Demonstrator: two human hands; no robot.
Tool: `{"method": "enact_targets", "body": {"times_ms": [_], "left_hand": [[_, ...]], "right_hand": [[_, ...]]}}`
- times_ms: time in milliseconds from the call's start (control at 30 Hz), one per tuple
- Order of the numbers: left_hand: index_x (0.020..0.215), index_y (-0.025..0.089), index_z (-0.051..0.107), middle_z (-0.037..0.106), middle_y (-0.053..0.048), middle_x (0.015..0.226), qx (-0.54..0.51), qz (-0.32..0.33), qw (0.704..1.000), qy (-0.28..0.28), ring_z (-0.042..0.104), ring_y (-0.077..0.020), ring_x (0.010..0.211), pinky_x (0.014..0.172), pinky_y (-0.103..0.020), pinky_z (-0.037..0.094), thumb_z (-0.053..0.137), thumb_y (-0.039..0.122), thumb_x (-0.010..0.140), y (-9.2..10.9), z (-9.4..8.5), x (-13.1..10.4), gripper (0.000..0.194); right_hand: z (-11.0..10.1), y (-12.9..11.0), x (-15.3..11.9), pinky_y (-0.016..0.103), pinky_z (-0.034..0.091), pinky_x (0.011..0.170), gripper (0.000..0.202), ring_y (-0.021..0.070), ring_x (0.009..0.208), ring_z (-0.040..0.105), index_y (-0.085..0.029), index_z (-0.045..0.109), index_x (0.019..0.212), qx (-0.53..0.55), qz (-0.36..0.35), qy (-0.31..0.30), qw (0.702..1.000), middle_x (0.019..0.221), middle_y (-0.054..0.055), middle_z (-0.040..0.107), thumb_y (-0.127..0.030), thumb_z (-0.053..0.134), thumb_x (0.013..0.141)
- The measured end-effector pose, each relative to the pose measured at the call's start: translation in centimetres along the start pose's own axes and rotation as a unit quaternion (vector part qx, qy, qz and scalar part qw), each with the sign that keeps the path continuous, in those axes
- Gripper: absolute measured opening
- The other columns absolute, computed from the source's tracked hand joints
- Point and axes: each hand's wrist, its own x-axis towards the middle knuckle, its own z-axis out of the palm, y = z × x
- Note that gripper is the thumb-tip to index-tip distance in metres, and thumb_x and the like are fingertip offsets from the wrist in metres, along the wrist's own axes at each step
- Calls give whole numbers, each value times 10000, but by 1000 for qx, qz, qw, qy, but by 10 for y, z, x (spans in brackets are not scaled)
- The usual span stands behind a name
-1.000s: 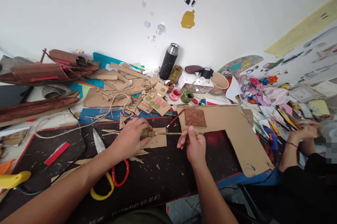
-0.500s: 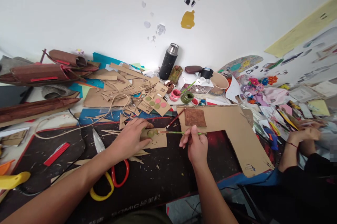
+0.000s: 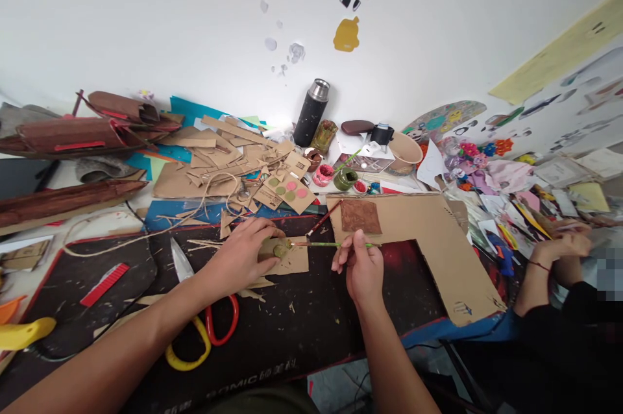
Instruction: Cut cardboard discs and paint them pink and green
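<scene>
My right hand (image 3: 361, 265) is closed around a thin green-handled paintbrush (image 3: 324, 244), which points left. Its bristles touch a green painted spot (image 3: 279, 250) on a small piece of cardboard. My left hand (image 3: 247, 246) steadies this piece between thumb and fingers, partly hiding it. Beneath lies a larger cardboard scrap (image 3: 296, 263) on the dark mat. A second paintbrush (image 3: 325, 218), dark red, rests just beyond, its tip close to the scrap. Open jars of green paint (image 3: 345, 179) and pink paint (image 3: 323, 174) stand behind my hands.
Red-and-yellow scissors (image 3: 202, 320) lie by my left forearm. An L-shaped cardboard sheet (image 3: 413, 213) bears a brown painted square (image 3: 361, 217). Cardboard scraps (image 3: 224, 154), a black flask (image 3: 312, 113) and a brown model boat (image 3: 78, 132) fill the back. Another person's arm (image 3: 545, 265) is at right.
The brush tip has shifted slightly left and down across the green spot. My left hand stays almost still around the cardboard piece.
</scene>
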Motion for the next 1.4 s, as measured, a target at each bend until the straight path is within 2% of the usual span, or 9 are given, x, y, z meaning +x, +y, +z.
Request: {"method": "enact_targets", "body": {"times_ms": [67,333,600,867,1000,1133,1400], "left_hand": [[1177,247,643,656,-76,1252,-6,-2,1000,-2,578,-312,1211,1081,-471,457,716,318,877,-1,-1,0,317],[1053,246,686,632,-75,1229,-2,-5,1000,-18,577,-316,1189,1075,-472,457,692,323,896,-1,-2,0,175],[1024,247,695,636,-72,1210,6,-3,1000,-8,585,-315,1170,1067,-471,459,688,321,893,-2,0,0,150],[1031,239,697,651,-84,1202,13,0,1000,0,595,-317,1153,1062,-475,466,689,333,889,-3,2,0,171],[1035,245,695,649,-74,1198,9,-1,1000,-4,599,-310,1153,1046,-463,472,685,301,887,-2,1,0,158],[1013,248,695,652,-72,1194,6,1,1000,3,602,-308,1150,1045,-463,475,678,297,880,-1,1,0,142],[1017,242,680,651,-78,1198,19,-2,1000,-1,595,-316,1157,1047,-469,471,693,311,875,-2,3,0,158]], "right_hand": [[-1,1,0,201,391,349,524,141,374,604,-181,651,705,-2,1,0,1000,465,-37,560,-664,736,891],[-4,4,0,208,392,354,517,142,373,601,-182,653,716,-11,1,-21,1000,466,-39,556,-654,707,920],[-2,9,-3,204,404,371,500,144,391,621,-188,658,739,-44,4,-57,997,480,-37,573,-642,682,946],[-3,6,0,205,410,368,526,144,393,620,-189,647,731,-52,-17,-19,998,486,-34,575,-675,677,931],[-3,5,-2,205,404,368,510,143,389,617,-189,650,730,-38,-8,-36,999,481,-38,569,-655,689,933],[0,6,-4,207,409,372,534,147,391,622,-190,652,729,-68,-7,-53,996,478,-31,580,-683,666,933],[-1,2,-2,205,420,376,517,144,395,623,-190,658,729,-73,-31,-24,997,477,-33,578,-664,685,931]]}}
